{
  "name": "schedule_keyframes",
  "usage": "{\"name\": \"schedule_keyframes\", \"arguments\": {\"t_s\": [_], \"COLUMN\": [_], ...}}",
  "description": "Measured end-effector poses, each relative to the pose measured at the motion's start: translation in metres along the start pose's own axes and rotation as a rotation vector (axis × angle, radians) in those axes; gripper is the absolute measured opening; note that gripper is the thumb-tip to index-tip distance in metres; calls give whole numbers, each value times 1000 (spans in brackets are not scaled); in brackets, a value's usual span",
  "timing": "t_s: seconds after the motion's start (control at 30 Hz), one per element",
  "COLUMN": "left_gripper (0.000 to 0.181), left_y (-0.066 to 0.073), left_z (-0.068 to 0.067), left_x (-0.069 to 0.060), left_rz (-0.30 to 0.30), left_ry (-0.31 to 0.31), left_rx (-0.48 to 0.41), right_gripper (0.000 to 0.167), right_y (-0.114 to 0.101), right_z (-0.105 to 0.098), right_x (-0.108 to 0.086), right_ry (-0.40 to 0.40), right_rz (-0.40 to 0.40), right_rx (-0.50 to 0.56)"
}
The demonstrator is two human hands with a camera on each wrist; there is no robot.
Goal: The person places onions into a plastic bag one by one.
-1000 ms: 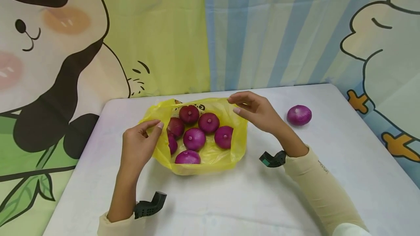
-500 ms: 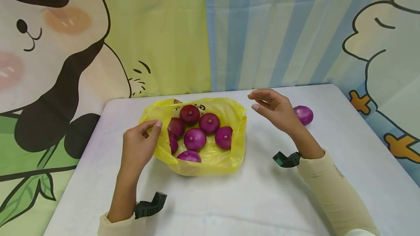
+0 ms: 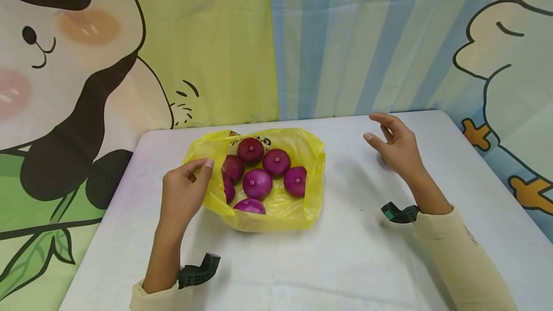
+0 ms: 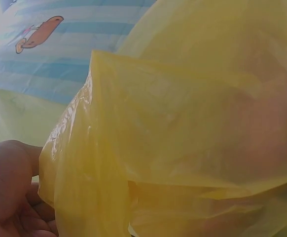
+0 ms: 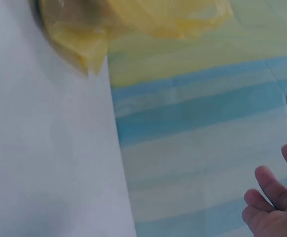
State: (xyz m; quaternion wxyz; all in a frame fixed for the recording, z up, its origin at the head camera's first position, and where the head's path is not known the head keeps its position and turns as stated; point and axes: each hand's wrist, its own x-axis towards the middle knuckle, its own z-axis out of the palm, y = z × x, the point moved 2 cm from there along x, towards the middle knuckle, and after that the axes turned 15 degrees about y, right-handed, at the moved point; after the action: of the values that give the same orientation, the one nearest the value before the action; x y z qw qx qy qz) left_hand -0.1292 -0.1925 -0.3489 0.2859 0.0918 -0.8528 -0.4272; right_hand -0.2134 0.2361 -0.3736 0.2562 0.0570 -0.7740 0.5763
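A yellow plastic bag [image 3: 268, 222] lies with its mouth spread wide on the table. Inside it are several purple onions [image 3: 257, 184]. My left hand [image 3: 183, 191] pinches the bag's left rim between thumb and fingers; in the left wrist view the yellow film [image 4: 148, 123] fills most of the picture beside that hand. To the right of the bag, my right hand [image 3: 399, 150] hovers over the table, thumb and fingers parted, holding nothing. Only a small edge of the lone onion [image 3: 382, 161] shows beneath it. The right wrist view has the spread fingers [image 5: 271, 186] in front of the curtain.
A white-covered table [image 3: 337, 263] extends around the bag. Behind it hangs a printed cloth [image 3: 233, 61] with a panda and stripes, close to the table's back edge. Each wrist wears a black camera [image 3: 198, 271].
My right hand has left the bag's right rim and moved right, over the lone onion, which it now mostly covers. The left hand stays on the rim, and the bag hardly shifts.
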Motion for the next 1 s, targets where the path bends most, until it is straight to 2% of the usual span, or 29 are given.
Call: {"name": "schedule_keyframes", "arguments": {"t_s": [0.2, 0.4, 0.57, 0.83, 1.0], "left_gripper": [34, 35, 33, 33, 32], "left_y": [-1, -2, -4, -3, -2], "left_z": [0, 0, 1, 1, 1], "left_x": [0, -1, -2, -1, 0], "left_rz": [7, -2, -1, 4, 10], "left_ry": [0, 0, 1, 2, 6], "left_rx": [2, 5, 1, 11, 5], "right_gripper": [56, 80, 91, 92, 95], "right_y": [24, 51, 72, 85, 95], "right_z": [-23, -42, -50, -56, -51], "right_x": [0, 2, 1, 1, -2], "right_ry": [120, 183, 162, 142, 36], "right_rz": [101, 235, 325, 347, 343], "right_rx": [-185, -323, -397, -351, -420]}}
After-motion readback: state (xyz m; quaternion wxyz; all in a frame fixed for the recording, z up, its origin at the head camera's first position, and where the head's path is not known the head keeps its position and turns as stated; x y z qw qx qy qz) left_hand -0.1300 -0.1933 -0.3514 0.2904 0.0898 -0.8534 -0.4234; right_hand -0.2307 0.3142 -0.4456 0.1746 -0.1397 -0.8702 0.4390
